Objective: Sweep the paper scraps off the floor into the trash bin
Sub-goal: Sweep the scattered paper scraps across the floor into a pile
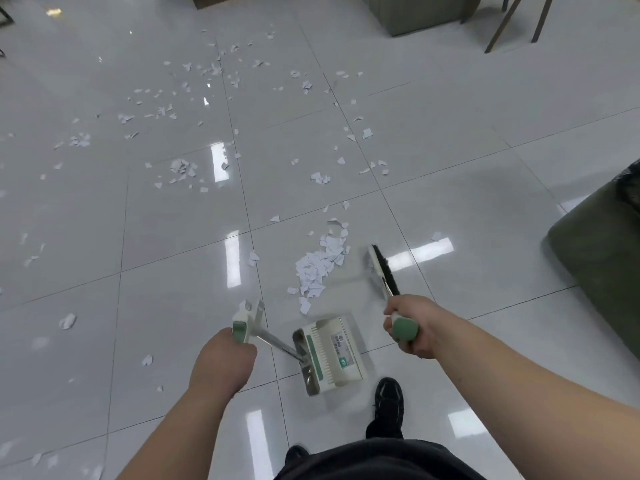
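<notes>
Gathering is the step in hand. The right hand (412,327) has its fingers wrapped round the green grip of the broom (381,268), whose bristle head lies just ahead of them beside a heap of paper scraps (322,265). The left hand (225,358) clasps the long handle of the dustpan (332,355), which stands on the floor (485,202) between the two hands. Next, I judge, the pan's mouth must face the heap and the bristles must draw it back toward the fingers. More scattered scraps (180,168) lie well ahead, and the dark green container (602,271) far right of the right fingers may be the trash bin.
</notes>
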The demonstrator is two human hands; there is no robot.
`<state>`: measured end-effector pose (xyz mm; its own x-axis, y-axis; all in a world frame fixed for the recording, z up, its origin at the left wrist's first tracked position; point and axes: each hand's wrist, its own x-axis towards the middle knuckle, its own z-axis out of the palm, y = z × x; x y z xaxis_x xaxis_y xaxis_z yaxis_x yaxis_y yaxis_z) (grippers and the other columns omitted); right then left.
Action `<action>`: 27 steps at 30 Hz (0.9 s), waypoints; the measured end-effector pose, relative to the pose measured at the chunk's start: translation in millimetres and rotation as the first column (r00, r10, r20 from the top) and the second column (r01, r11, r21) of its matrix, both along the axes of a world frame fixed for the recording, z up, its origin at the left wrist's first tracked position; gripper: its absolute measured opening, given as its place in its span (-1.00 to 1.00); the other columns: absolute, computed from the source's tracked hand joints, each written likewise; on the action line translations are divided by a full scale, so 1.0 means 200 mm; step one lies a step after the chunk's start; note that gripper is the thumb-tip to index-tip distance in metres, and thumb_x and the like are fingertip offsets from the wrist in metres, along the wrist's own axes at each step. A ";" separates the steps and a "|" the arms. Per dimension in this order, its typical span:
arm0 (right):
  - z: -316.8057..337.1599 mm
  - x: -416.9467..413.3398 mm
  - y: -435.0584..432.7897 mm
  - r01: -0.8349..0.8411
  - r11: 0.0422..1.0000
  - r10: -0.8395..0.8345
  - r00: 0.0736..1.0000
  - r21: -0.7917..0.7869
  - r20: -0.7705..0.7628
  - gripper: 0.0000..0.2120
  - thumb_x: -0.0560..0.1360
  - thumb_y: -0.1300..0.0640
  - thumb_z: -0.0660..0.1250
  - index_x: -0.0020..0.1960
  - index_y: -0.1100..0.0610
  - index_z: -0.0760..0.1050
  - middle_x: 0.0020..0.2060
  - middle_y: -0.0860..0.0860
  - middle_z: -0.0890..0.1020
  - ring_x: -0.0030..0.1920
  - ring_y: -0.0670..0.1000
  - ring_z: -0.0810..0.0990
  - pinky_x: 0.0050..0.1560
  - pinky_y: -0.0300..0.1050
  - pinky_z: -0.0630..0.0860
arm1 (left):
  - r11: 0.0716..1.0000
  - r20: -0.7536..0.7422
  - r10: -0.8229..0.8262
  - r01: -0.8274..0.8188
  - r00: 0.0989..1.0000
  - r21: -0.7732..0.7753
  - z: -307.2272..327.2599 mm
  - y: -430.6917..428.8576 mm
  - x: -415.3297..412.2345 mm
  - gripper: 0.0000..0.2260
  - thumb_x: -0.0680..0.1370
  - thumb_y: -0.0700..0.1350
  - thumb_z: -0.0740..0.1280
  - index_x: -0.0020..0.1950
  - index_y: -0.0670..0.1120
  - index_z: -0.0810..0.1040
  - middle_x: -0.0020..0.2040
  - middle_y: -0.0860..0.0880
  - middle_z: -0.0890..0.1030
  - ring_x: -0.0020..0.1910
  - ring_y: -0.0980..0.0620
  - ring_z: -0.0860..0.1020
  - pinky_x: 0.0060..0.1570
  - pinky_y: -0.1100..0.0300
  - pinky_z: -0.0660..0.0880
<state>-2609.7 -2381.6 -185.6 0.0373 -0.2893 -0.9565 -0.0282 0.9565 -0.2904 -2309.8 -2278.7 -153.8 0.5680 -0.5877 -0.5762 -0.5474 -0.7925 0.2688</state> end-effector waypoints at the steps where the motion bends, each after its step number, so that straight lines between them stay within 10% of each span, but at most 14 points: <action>1: 0.01 0.03 -0.03 -0.005 1.000 0.005 0.999 0.002 0.035 -0.79 0.44 0.24 0.32 0.06 0.09 0.48 -0.25 0.09 0.55 -0.54 0.01 0.48 -0.55 -0.29 0.34 | 1.000 -0.007 0.020 -0.020 1.000 0.003 0.00 -0.01 -0.02 -0.93 0.44 -0.24 0.19 -0.14 -0.13 0.44 -0.31 -0.13 0.52 -0.37 -0.19 0.52 -0.39 0.18 0.41; 10: 0.15 -0.16 -0.27 0.016 1.000 -0.014 0.993 -0.020 0.113 -0.87 0.47 0.22 0.29 0.01 0.10 0.44 -0.45 0.04 0.52 -0.58 -0.04 0.40 -0.57 -0.34 0.27 | 0.999 -0.022 0.035 -0.035 0.999 0.003 0.03 -0.12 -0.18 -0.96 0.44 -0.26 0.19 -0.17 -0.15 0.41 -0.34 -0.12 0.46 -0.42 -0.15 0.44 -0.45 0.23 0.34; 27: -0.06 -0.62 -0.45 -0.198 0.964 0.142 0.947 -0.175 -0.288 -0.86 0.45 0.27 0.29 0.00 0.18 0.49 -0.20 0.16 0.59 -0.28 0.11 0.51 -0.28 -0.18 0.36 | 0.997 0.022 -0.055 0.056 0.998 -0.062 -0.02 -0.36 -0.22 -0.91 0.44 -0.21 0.20 -0.11 -0.14 0.47 -0.31 -0.10 0.51 -0.36 -0.16 0.48 -0.31 0.13 0.40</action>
<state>-2734.3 -2471.1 -196.6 -0.1493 -0.4871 -0.8605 -0.2895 0.8536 -0.4330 -2354.3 -2350.5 -158.0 0.5449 -0.6527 -0.5263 -0.5957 -0.7431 0.3049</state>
